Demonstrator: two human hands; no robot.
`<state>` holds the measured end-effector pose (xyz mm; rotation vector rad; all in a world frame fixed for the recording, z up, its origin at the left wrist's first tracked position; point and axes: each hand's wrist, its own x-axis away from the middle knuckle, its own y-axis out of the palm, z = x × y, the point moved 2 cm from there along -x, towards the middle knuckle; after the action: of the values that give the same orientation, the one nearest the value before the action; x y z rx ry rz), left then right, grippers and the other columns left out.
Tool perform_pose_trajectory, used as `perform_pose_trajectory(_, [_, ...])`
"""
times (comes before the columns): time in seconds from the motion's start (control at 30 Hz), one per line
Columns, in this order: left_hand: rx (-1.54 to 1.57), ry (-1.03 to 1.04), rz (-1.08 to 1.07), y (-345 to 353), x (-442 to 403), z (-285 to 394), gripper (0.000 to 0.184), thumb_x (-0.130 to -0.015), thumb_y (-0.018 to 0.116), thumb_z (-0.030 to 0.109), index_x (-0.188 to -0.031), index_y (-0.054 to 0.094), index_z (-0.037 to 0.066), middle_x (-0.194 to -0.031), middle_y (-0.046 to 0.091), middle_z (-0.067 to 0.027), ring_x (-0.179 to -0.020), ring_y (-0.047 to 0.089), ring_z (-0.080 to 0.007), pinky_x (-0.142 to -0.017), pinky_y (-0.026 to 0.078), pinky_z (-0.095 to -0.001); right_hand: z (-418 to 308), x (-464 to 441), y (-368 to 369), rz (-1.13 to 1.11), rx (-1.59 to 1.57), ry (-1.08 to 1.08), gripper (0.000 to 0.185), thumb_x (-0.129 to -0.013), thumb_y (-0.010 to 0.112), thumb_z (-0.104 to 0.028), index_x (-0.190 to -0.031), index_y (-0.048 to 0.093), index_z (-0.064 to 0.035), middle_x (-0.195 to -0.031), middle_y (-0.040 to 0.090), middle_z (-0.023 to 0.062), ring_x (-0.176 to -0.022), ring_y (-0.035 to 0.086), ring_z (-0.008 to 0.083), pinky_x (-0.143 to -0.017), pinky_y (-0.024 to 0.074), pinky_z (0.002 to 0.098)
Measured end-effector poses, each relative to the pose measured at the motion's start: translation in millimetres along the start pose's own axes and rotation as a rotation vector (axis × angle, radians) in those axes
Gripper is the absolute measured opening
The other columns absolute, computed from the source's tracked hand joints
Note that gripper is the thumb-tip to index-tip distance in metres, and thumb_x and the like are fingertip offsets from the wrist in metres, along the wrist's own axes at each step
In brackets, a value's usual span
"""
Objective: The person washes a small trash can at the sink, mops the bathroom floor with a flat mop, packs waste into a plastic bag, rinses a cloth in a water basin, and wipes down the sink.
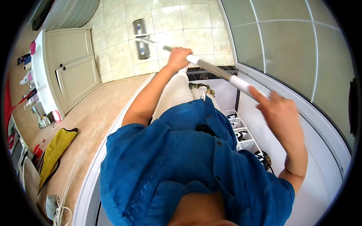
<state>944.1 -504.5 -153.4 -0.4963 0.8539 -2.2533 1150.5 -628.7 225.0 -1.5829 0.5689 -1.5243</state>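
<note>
We have both hands wrapped around the long grey-and-white pole of a flat mop, our left hand at upper centre and our right hand right of centre. The mop's rectangular grey head shows against glossy cream floor tiles, left of top centre, beyond a cream two-door cabinet at upper left.

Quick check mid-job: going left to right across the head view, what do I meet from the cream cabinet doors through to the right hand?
Cream cabinet doors → flat mop head → left hand → right hand.
</note>
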Motion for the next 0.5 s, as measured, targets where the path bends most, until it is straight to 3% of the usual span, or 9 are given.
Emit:
perform_pose_trajectory(0.1, [-0.159,-0.045,-0.119,11,42,-39,0.01,-0.074,0.067,0.018,-0.082,0.07,0.013,-0.081,0.069,-0.0088,-0.083,0.063,-0.0301,-0.081,0.047,-0.0424,-20,-14,76,0.105,-0.16,-0.16,0.052,-0.086,0.055,-0.008,-0.137,0.049,-0.015,-0.075,0.056,0.0096,-0.057,0.061,0.0205,-0.049,0.0478,0.0319])
perform_pose_trajectory(0.27, [-0.215,-0.122,-0.252,52,90,-48,0.012,-0.076,0.063,0.018,-0.082,0.072,0.016,-0.085,0.069,-0.0087,-0.088,0.062,-0.0295,-0.084,0.045,-0.0441,-39,19,122,-0.083,-0.324,-0.2,0.059,-0.083,0.059,-0.006,-0.14,0.046,-0.0135,-0.081,0.057,0.0128,-0.061,0.063,0.0243,-0.054,0.051,0.0349])
perform_pose_trajectory(0.37, [-0.23,-0.056,-0.291,84,96,-11,0.012,-0.073,0.066,0.012,-0.084,0.072,0.016,-0.086,0.07,-0.0082,-0.087,0.063,-0.03,-0.082,0.047,-0.0425,-31,68,140,-0.079,-0.429,-0.109,0.058,-0.084,0.061,-0.009,-0.14,0.047,-0.0188,-0.081,0.056,0.0124,-0.062,0.063,0.0257,-0.055,0.0513,0.0369])
perform_pose_trajectory(0.5, [-0.078,0.057,-0.413,124,89,81,0.015,-0.075,0.066,0.015,-0.09,0.071,0.017,-0.09,0.07,-0.0083,-0.088,0.064,-0.03,-0.08,0.048,-0.0424,-11,152,144,-0.171,-0.379,0.079,0.058,-0.084,0.063,-0.011,-0.139,0.048,-0.0258,-0.081,0.056,0.0111,-0.063,0.062,0.0279,-0.056,0.051,0.0393])
